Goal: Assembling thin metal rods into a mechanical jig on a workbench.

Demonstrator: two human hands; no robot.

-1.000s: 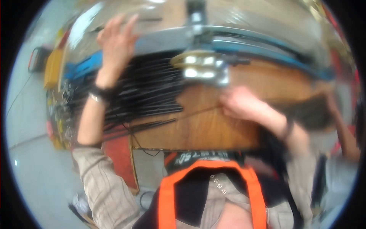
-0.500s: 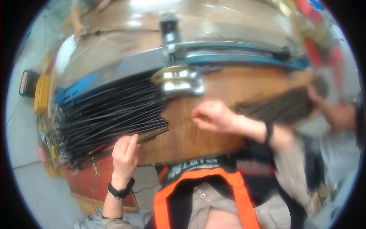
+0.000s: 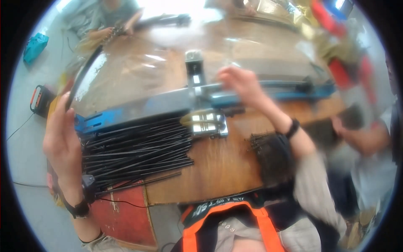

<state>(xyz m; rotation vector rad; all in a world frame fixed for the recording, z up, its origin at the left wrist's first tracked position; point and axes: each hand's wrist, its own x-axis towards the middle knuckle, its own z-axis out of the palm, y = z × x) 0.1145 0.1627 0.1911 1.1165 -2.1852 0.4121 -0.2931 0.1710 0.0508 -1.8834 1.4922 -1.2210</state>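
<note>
My left hand (image 3: 63, 138), at the left end of the table, has its fingers closed on a thin black rod (image 3: 86, 69). The rod slants up and away, curved in this view. My right hand (image 3: 243, 84) is raised over the blue rail (image 3: 235, 99), its fingers curled and smeared by motion; whatever may be in them cannot be made out. Between my arms lies a wide pile of black rods (image 3: 138, 147). A shiny metal piece (image 3: 208, 124) stands at the pile's right end, in front of a dark upright fixture (image 3: 194, 69).
A person's hand (image 3: 352, 133) at the right rests on a dark bundle of thin wires (image 3: 312, 130). Across the table another person's hands (image 3: 121, 29) hold something dark. Clear plastic sheeting (image 3: 147, 63) covers the far tabletop. A red panel (image 3: 126, 218) stands below the near edge.
My left hand has gone left and farther away and now has the black rod. My right hand has moved up and slightly right, over the rail. The view has shifted.
</note>
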